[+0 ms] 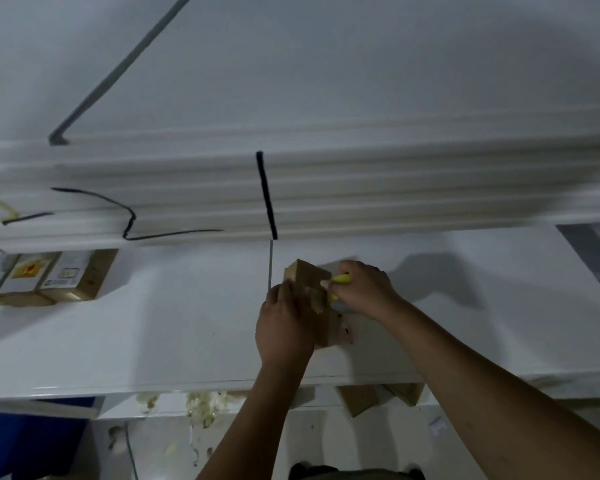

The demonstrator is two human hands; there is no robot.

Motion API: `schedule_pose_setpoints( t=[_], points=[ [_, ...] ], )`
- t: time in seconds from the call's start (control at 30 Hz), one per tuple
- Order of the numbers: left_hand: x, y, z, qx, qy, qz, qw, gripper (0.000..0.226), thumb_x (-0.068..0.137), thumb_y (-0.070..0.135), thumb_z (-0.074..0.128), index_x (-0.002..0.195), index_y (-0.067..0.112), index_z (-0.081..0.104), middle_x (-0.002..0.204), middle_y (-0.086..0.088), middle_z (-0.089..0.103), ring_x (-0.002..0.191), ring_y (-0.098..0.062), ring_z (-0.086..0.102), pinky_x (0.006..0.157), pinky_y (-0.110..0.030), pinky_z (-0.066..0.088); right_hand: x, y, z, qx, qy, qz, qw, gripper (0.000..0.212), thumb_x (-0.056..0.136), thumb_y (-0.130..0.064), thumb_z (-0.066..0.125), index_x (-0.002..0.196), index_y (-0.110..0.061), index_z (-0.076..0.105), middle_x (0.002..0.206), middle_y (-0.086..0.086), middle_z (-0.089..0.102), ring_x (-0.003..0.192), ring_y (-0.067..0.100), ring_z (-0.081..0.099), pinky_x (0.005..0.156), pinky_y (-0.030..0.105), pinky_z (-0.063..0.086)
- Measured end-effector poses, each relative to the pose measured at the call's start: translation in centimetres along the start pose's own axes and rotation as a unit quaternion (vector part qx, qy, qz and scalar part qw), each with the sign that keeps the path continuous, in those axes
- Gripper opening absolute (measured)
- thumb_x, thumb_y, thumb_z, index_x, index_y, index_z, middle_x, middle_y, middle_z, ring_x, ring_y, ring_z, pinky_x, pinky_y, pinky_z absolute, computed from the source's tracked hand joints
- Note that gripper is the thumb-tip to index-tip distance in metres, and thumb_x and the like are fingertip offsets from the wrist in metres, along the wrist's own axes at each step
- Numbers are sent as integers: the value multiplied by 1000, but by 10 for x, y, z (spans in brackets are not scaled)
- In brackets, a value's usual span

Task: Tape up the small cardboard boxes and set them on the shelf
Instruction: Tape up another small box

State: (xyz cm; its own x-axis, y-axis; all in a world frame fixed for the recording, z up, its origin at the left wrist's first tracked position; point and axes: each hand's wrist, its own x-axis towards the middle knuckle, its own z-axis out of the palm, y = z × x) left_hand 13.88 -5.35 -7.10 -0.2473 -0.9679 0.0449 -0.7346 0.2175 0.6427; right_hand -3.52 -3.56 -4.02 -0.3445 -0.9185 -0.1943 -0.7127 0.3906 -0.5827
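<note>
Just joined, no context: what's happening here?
A person is working on a small cardboard box over the white shelf. The left-hand grip holds its side. The right-hand grip holds a yellow tool at the box's top, apparently for taping, though blur hides what it is. Three labelled boxes already stand at the shelf's left, and more boxes show below its front edge.
</note>
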Motion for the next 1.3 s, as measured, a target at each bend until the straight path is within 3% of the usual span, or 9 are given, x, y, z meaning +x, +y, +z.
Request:
schedule_pose_setpoints(
  t=[0.17, 0.3, 0.47, 0.57, 0.7, 0.77, 0.83, 0.97, 1.3],
  points=[
    [2, -24, 7, 98, -44, -72, 992, 61, 110, 31, 43, 164, 7, 30, 154, -18, 52, 138, -38, 49, 110, -49, 46, 6, -1, -8, 96, -30, 3, 995, 42, 102, -51, 55, 69, -26, 50, 70, -7, 51, 72, 14, 51, 63, 28, 35],
    [7, -29, 6, 87, -45, 59, 993, 68, 102, 19, 44, 168, 18, 28, 172, -6, 34, 158, -29, 31, 121, -47, 37, 8, 16, -11, 161, -77, 3, 984, 25, 104, -32, 58, 87, -15, 64, 89, 10, 62, 88, 21, 54, 77, 36, 37],
    [11, -36, 7, 37, -56, 85, 994, 71, 97, 30, 37, 167, 23, 34, 175, 3, 30, 143, -29, 54, 113, -41, 46, 6, 40, -12, 212, -132, -7, 968, 27, 101, -26, 66, 85, -5, 60, 80, 4, 48, 79, 17, 46, 72, 35, 31],
    [12, -35, 12, 43, -67, 78, 994, 71, 100, 35, 33, 170, 28, 22, 178, 7, 19, 151, -23, 47, 114, -41, 44, 0, 52, -18, 279, -151, -13, 948, 30, 102, -23, 65, 74, -17, 56, 74, -2, 45, 73, 12, 42, 68, 33, 29],
    [14, -32, 19, 76, -73, 62, 993, 66, 111, 31, 35, 172, 29, 10, 180, 11, 5, 159, -17, 33, 117, -42, 40, 6, 46, -26, 273, -131, -36, 952, 34, 99, -20, 71, 83, 6, 57, 76, 13, 45, 74, 19, 43, 68, 35, 31],
    [15, -31, 20, 104, -85, 56, 989, 66, 112, 34, 32, 172, 31, 4, 180, 13, -2, 162, -17, 24, 120, -45, 36, 18, 38, -34, 222, -96, -40, 970, 38, 92, -34, 78, 90, 0, 62, 72, 15, 57, 70, 19, 52, 66, 35, 37],
    [19, -29, 21, 127, -98, 46, 986, 66, 112, 38, 26, 171, 34, -5, 178, 15, -10, 165, -20, 15, 125, -47, 31, 28, 38, -50, 23, -65, -29, 997, 45, 83, -59, 79, 90, -18, 61, 75, 5, 66, 72, 20, 62, 66, 34, 44],
    [23, -21, 28, 144, -114, 52, 982, 66, 112, 41, 22, 169, 37, -11, 176, 18, -18, 166, -25, 6, 129, -49, 26, 31, 50, -64, -244, -77, 45, 966, 69, 74, -82, 69, 93, -18, 51, 90, 3, 62, 83, 25, 61, 72, 37, 50],
    [24, -11, 39, 123, -112, 19, 986, 65, 112, 43, 22, 170, 34, -7, 179, 13, -13, 163, -29, 20, 128, -54, 24, 45, 11, -19, -328, -97, 61, 938, 49, 87, -44, 64, 125, -15, 56, 83, 2, 50, 80, 26, 56, 65, 31, 37]
  ],
)
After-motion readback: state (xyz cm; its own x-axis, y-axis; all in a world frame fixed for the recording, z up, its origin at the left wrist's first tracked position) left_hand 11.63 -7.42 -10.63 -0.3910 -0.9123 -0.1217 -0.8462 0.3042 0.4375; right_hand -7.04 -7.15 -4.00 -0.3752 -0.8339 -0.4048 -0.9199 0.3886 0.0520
